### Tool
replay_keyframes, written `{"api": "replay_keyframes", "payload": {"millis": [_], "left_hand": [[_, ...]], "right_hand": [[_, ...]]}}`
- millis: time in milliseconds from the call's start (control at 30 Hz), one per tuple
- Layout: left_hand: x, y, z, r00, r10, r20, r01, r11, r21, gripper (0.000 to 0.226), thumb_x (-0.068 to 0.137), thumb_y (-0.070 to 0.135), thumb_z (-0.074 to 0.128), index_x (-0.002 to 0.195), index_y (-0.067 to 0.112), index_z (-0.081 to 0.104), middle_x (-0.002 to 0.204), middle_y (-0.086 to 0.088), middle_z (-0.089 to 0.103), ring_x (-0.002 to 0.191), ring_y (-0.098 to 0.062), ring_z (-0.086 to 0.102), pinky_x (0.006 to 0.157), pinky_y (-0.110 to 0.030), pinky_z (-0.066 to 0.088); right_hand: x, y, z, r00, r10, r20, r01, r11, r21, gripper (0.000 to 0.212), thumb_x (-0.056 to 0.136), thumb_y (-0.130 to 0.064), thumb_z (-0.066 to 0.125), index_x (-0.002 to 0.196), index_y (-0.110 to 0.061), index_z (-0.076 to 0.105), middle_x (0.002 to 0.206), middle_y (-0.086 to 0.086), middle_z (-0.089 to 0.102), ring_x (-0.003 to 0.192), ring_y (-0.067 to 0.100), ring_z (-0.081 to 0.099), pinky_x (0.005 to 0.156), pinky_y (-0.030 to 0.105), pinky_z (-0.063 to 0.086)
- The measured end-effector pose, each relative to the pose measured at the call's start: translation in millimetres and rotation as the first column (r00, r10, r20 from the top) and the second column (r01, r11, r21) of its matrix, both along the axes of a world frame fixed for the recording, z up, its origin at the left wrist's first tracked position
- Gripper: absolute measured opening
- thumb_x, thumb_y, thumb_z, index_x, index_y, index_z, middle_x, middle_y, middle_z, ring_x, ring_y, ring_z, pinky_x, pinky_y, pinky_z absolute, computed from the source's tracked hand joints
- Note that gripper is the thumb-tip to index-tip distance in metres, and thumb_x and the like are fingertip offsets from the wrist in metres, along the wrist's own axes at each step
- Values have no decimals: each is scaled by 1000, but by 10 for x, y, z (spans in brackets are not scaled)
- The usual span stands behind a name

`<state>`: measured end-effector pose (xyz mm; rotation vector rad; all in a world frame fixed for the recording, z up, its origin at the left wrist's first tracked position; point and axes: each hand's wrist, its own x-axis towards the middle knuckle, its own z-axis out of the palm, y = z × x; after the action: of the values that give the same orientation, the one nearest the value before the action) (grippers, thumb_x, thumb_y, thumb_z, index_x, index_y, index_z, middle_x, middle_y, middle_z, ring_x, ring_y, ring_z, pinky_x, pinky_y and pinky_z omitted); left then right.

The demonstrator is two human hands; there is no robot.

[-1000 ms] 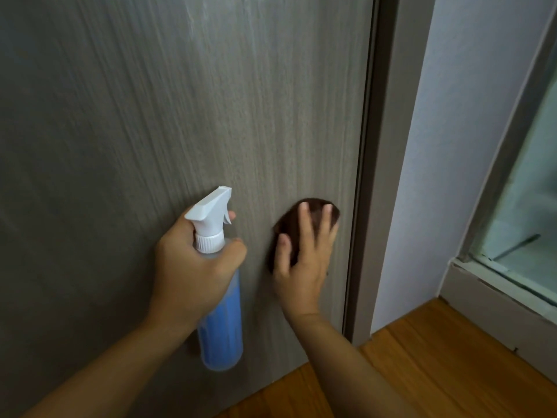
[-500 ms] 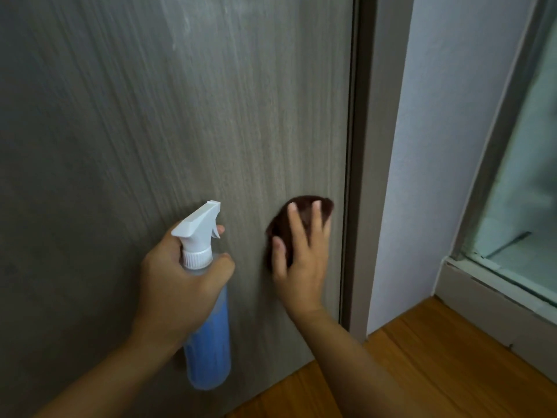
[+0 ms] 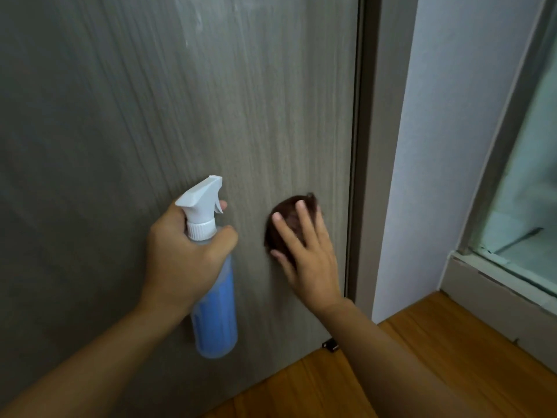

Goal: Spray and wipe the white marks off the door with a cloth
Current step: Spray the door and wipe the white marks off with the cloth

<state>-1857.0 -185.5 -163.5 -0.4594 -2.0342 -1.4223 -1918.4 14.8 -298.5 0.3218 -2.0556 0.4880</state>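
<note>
Low on the grey wood-grain door [image 3: 120,146], wiping is the step in hand. The left hand [image 3: 184,254] grips the spray bottle [image 3: 214,297], roughly two-thirds full of blue liquid, nozzle toward the door. The right hand [image 3: 310,260] presses a dark brown cloth [image 3: 286,215] flat with spread fingers, near the door's edge. White marks [image 3: 199,19] remain high up; next, probably, spraying and wiping there.
</note>
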Motion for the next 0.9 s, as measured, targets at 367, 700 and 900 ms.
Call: {"api": "replay_keyframes", "payload": {"millis": [367,700,900], "left_hand": [[52,43,-16,998,36,56,-34,999,-32,34,68,17,68,101,24,73,85,6,75,62,-7,63,58,-23,52],[186,-22,-39,995,102,24,-99,990,-100,37,70,16,68,107,20,74,90,-5,73,79,-15,68,66,-10,51],[147,268,-9,993,103,55,-96,988,-118,35,68,14,67,100,26,73,88,-2,71,70,-11,66,61,-14,51]], "right_hand": [[8,-639,175,997,-77,16,77,911,-406,58,105,-38,49,160,-26,34,172,11,11,158,41,1,123,63,19],[-117,56,153,996,-82,37,88,801,-592,61,106,-33,53,162,-27,30,173,5,10,159,34,6,123,60,23],[-56,-105,-214,984,-151,99,180,815,-550,55,104,-34,49,158,-24,40,168,10,26,154,40,19,121,53,19]]}}
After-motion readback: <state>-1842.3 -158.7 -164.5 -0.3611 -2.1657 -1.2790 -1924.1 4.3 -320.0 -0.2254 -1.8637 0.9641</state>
